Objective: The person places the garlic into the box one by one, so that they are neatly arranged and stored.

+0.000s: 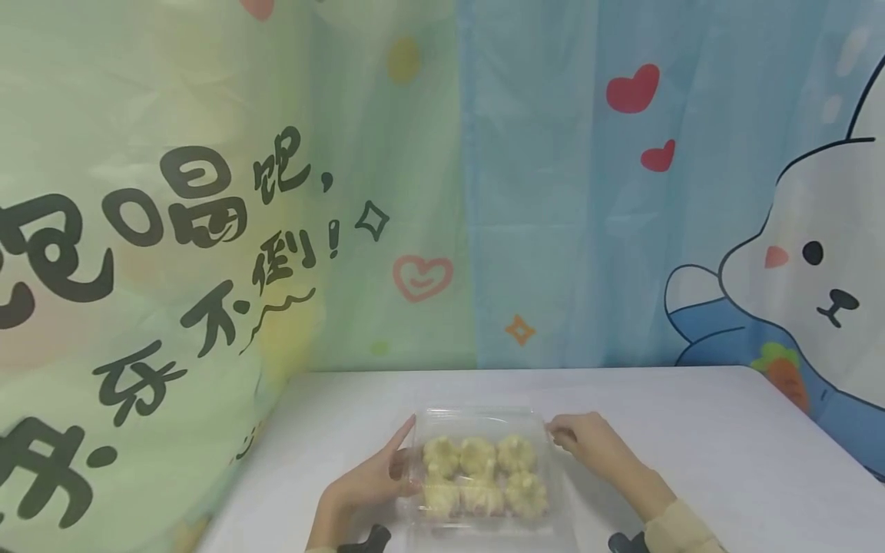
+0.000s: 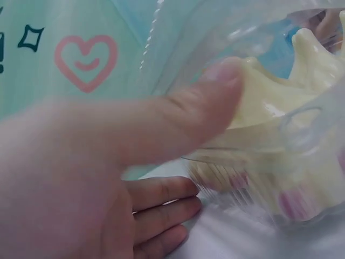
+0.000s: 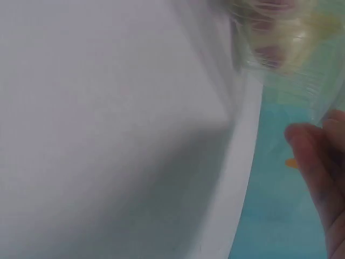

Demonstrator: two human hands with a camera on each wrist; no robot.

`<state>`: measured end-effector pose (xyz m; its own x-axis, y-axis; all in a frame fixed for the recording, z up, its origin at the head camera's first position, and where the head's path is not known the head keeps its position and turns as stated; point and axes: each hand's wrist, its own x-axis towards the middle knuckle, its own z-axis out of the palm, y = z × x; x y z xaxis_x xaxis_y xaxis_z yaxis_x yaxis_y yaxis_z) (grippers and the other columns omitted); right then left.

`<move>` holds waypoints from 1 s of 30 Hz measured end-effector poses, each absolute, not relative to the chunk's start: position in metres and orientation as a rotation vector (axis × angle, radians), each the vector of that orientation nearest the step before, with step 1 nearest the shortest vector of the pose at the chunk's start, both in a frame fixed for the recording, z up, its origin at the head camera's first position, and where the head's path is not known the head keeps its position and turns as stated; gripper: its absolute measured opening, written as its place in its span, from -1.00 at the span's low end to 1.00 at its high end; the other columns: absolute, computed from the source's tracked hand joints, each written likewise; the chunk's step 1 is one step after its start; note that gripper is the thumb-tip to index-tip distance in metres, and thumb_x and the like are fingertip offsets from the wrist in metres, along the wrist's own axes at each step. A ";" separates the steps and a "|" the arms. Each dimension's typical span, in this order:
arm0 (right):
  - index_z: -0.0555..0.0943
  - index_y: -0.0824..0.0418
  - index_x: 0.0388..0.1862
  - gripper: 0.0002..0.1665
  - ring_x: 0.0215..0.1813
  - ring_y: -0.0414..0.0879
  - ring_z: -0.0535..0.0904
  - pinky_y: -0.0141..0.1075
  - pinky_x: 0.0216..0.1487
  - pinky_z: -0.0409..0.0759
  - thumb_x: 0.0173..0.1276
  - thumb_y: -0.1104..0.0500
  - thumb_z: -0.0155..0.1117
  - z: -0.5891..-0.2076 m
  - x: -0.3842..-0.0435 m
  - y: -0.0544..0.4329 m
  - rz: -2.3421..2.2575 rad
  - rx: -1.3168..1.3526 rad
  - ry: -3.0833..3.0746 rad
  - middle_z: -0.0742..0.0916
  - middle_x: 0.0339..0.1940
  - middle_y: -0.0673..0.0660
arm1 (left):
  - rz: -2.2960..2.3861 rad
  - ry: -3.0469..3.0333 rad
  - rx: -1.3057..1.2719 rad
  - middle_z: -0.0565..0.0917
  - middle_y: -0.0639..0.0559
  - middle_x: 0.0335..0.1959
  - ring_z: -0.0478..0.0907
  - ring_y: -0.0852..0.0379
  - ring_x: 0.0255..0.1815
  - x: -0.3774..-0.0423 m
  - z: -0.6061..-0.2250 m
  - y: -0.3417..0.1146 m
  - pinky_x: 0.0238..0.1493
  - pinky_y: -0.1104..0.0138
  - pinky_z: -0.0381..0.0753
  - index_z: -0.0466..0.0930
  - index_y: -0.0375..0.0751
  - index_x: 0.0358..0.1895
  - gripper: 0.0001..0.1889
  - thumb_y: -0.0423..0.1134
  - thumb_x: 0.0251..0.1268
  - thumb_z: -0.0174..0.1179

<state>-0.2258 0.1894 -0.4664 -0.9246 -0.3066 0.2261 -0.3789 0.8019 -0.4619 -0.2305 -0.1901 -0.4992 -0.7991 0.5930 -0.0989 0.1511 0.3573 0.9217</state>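
Observation:
A clear plastic container (image 1: 484,430) is in front of me, with several pale yellow, ruffled pieces (image 1: 477,457) inside in two rows. Pink-purple patches show on their undersides in the left wrist view. My left hand (image 1: 373,480) holds the container's left side. In the left wrist view, its thumb (image 2: 194,102) lies at the upper edge while the other fingers (image 2: 164,213) are low by the ribbed side wall. At the far right corner, my right hand (image 1: 591,442) pinches the clear plastic edge between thumb and fingertips (image 3: 302,135).
The white tabletop (image 1: 332,407) stretches to both sides and behind the container. A printed curtain (image 1: 532,192), green and blue, hangs at its back edge. Dark wrist mounts (image 1: 369,539) show at the bottom of the head view.

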 end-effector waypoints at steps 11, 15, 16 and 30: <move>0.36 0.43 0.29 -0.48 -0.61 -0.19 0.50 -0.37 -0.56 0.49 0.44 0.18 0.02 -0.467 -0.216 0.185 1.142 0.529 -3.052 0.63 -0.67 -0.04 | 1.667 2.014 0.484 0.09 -0.22 0.50 -0.06 -0.27 0.52 -0.232 -0.507 -0.197 0.41 -0.30 -0.38 -0.11 0.32 0.51 -0.31 -0.05 0.40 -0.02; 0.20 0.47 0.39 -0.34 -0.57 -0.12 0.52 -0.32 -0.55 0.53 0.35 0.24 0.01 -0.461 -0.211 0.187 1.303 0.538 -3.094 0.61 -0.64 0.03 | 1.604 2.084 0.547 0.28 -0.28 0.41 0.10 -0.28 0.47 -0.234 -0.508 -0.197 0.40 -0.33 -0.26 -0.11 0.26 0.52 -0.26 -0.13 0.37 0.05; 0.14 0.49 0.41 -0.29 -0.55 -0.11 0.53 -0.30 -0.53 0.56 0.32 0.26 0.01 -0.460 -0.209 0.187 1.363 0.557 -3.099 0.61 -0.62 0.05 | 1.580 2.111 0.574 0.29 -0.30 0.40 0.13 -0.28 0.46 -0.235 -0.506 -0.197 0.40 -0.32 -0.20 -0.11 0.21 0.52 -0.26 -0.14 0.37 0.06; -0.37 0.25 0.52 0.17 -0.24 0.03 0.66 -0.08 -0.25 0.71 0.19 0.27 0.20 -0.459 -0.200 0.198 2.083 0.561 -3.104 0.73 -0.17 0.20 | 1.317 2.379 0.606 0.55 0.01 -0.45 0.50 0.18 -0.52 -0.220 -0.467 -0.181 -0.53 0.37 0.54 0.40 -0.28 -0.31 -0.91 -0.46 0.16 0.11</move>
